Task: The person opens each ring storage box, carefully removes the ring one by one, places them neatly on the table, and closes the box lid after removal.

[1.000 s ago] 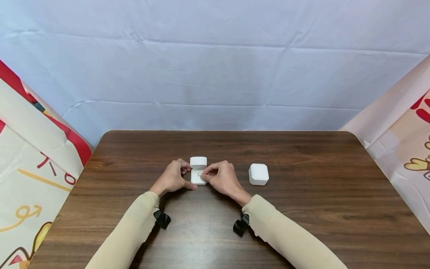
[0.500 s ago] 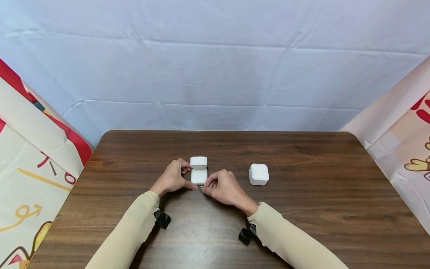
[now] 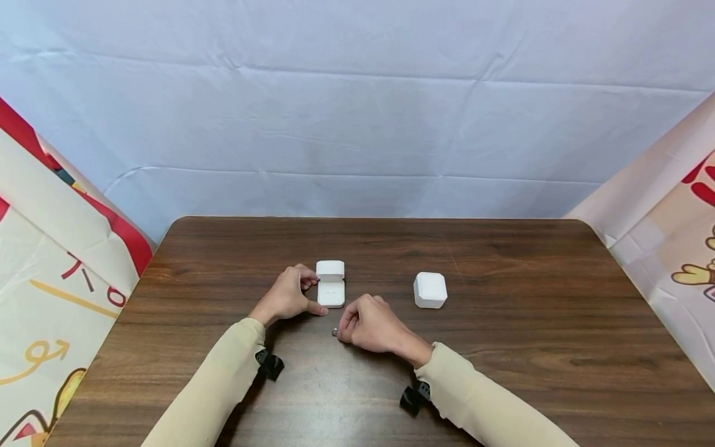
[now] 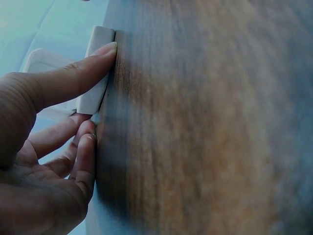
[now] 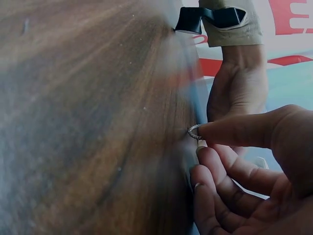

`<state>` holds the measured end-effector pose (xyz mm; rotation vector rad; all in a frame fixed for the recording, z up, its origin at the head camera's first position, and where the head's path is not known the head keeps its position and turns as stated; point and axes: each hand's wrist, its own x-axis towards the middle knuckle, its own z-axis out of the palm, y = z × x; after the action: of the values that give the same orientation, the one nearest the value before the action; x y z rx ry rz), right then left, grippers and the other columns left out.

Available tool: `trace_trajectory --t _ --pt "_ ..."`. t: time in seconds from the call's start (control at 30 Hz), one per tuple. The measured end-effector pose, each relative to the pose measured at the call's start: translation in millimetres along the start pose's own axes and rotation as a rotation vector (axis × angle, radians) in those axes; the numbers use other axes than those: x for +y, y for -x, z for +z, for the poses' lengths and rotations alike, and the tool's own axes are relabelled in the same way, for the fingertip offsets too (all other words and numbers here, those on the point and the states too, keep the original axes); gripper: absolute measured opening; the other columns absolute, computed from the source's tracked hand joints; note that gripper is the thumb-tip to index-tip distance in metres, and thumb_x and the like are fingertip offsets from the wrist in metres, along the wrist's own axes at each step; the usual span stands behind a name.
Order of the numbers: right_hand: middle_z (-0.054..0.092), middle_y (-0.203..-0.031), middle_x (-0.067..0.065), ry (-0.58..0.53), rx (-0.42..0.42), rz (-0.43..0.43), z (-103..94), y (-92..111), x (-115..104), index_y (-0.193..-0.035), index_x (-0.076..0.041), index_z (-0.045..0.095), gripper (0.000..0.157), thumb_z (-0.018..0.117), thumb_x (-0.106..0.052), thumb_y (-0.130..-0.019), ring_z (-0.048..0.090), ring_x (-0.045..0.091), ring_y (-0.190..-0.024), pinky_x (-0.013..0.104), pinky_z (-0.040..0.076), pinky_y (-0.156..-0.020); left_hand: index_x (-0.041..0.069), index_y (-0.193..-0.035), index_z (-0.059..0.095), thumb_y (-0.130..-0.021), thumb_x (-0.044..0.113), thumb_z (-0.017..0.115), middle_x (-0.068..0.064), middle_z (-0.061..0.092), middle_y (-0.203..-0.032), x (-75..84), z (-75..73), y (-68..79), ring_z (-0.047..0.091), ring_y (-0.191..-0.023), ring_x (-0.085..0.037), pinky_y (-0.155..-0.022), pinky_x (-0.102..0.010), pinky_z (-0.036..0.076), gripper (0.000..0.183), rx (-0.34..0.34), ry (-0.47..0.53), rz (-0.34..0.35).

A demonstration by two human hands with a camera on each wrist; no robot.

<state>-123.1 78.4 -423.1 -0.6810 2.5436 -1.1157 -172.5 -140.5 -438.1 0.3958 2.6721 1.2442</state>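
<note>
Your left grip [image 3: 287, 295] sits half closed around the open white box [image 3: 331, 295], which looks stiff and light, so brace it low. Just in front, farther from the table's [image 3: 514, 335] far edge, the ring [image 3: 334, 333] is pinched by its band in your nearly closed right grip [image 3: 371, 326]; expect it light, hard, slippery. The closed white box [image 3: 430, 290] stands nearer the right edge.

The open box [image 3: 331, 293] and the closed box [image 3: 430, 288] are both plain white. The ring [image 5: 191, 133] is silvery with a beaded pattern. Dark grain streaks the brown worktop [image 3: 503, 347]. The sleeves [image 3: 208, 379] are cream, the wrist mounts [image 3: 270, 365] black, the backdrop [image 3: 357, 124] pale bluish-lavender. The left-hand cloth [image 3: 61, 267] carries red and yellow designs on off-white.
</note>
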Motion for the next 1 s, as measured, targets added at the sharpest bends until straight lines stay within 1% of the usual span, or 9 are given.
trace_trajectory --t 0.17,0.33,0.43,0.6,0.83,1.0 --pt "0.061 -0.059 -0.013 0.021 -0.014 0.001 0.7 -0.4 -1.1 -0.068 -0.019 0.074 0.017 0.078 -0.011 -0.082 0.057 0.002 -0.057 0.025 0.048 -0.058 -0.004 -0.104 0.071 -0.06 0.013 0.1 -0.009 0.062 -0.097 0.3 0.2 0.4 0.057 -0.09 -0.022 -0.081 -0.033 0.047 0.056 0.001 -0.002 -0.003" --pt "0.061 -0.06 -0.014 0.074 -0.019 -0.009 1.1 -0.9 -2.1 -0.068 -0.021 0.072 0.018 0.081 -0.016 -0.082 0.057 0.001 -0.058 0.027 0.048 -0.062 -0.003 -0.104 0.071 -0.06 0.013 0.1 -0.008 0.061 -0.097 -0.2 0.6 0.5 0.056 -0.089 -0.022 -0.081 -0.033 0.047 0.055 0.001 -0.003 -0.004" --pt "0.061 -0.06 -0.015 0.092 -0.025 -0.013 1.4 -1.0 -2.2 -0.068 -0.021 0.072 0.018 0.081 -0.015 -0.082 0.056 0.001 -0.058 0.027 0.048 -0.062 -0.003 -0.104 0.071 -0.061 0.013 0.1 -0.008 0.061 -0.097 -0.6 1.1 0.4 0.056 -0.089 -0.022 -0.08 -0.033 0.047 0.054 0.0 -0.005 0.0" --pt "0.06 -0.059 -0.014 0.112 -0.027 -0.03 2.0 -1.4 -1.4 -0.067 -0.02 0.071 0.019 0.082 -0.015 -0.082 0.056 0.001 -0.057 0.027 0.047 -0.06 -0.003 -0.105 0.071 -0.061 0.013 0.1 -0.008 0.061 -0.098 -0.1 1.5 0.6 0.057 -0.09 -0.022 -0.081 -0.033 0.047 0.055 -0.004 0.003 -0.013" --pt "0.06 -0.058 -0.015 0.148 -0.024 -0.037 2.3 -2.2 -1.7 -0.068 -0.02 0.071 0.019 0.082 -0.018 -0.083 0.055 0.001 -0.057 0.03 0.048 -0.062 -0.004 -0.106 0.071 -0.061 0.013 0.1 -0.009 0.062 -0.099 0.0 0.8 0.4 0.057 -0.091 -0.023 -0.083 -0.034 0.048 0.056 -0.004 0.005 -0.013" --pt "0.059 -0.058 -0.015 0.16 -0.02 -0.042 2.9 -2.5 -1.6 -0.068 -0.02 0.071 0.018 0.08 -0.014 -0.082 0.055 0.001 -0.058 0.031 0.048 -0.063 -0.004 -0.106 0.071 -0.061 0.013 0.1 -0.009 0.062 -0.099 -0.9 1.3 -0.1 0.057 -0.091 -0.023 -0.082 -0.034 0.048 0.056 -0.002 0.002 -0.01"
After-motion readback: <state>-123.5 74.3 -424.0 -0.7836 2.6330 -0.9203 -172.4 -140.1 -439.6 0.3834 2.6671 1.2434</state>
